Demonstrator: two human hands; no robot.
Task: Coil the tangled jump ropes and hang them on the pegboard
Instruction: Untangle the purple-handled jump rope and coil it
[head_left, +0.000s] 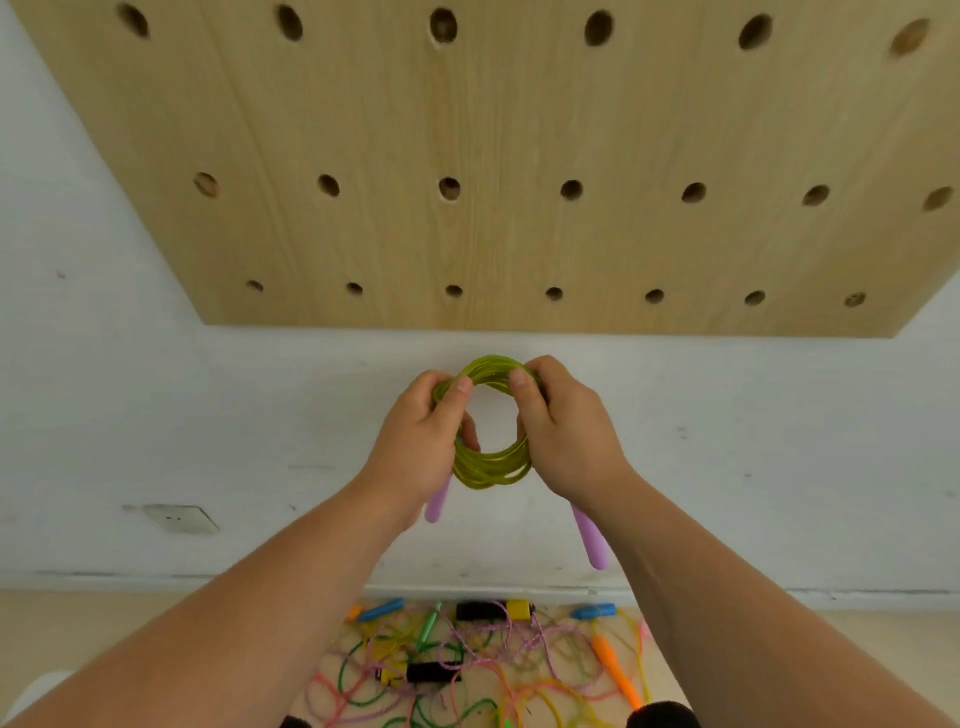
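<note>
white painted wall (104, 415) fills the background, and a pale wooden pegboard with rows of round holes (519, 114) is mounted above, well over the hands. just below its lower edge, a coil of translucent yellow-green plastic jump rope (491, 470) is held up in front of the wall, wound into a tight ring of many turns. the coil is gripped on one side by the left hand (421, 447), thumb pressed over the top strands and fingers curled through the ring. the other side is pinched the same way by the right hand (563, 436). both forearms are stretched forward and up, wrists close together. a lilac plastic handle (438, 501) is seen hanging under the left wrist, and a second lilac handle (589, 540) hangs lower on the right.

coiling looks finished for this rope, so the hanging step is judged to be in hand. next, the ring must be lifted to the board and slipped over a peg, with the turns bunched so none spring loose. whether any hole carries a peg cannot be told from here. down on the floor, a tangled pile of coloured ropes and handles (467, 670) lies uncoiled, well apart from the hands.
</note>
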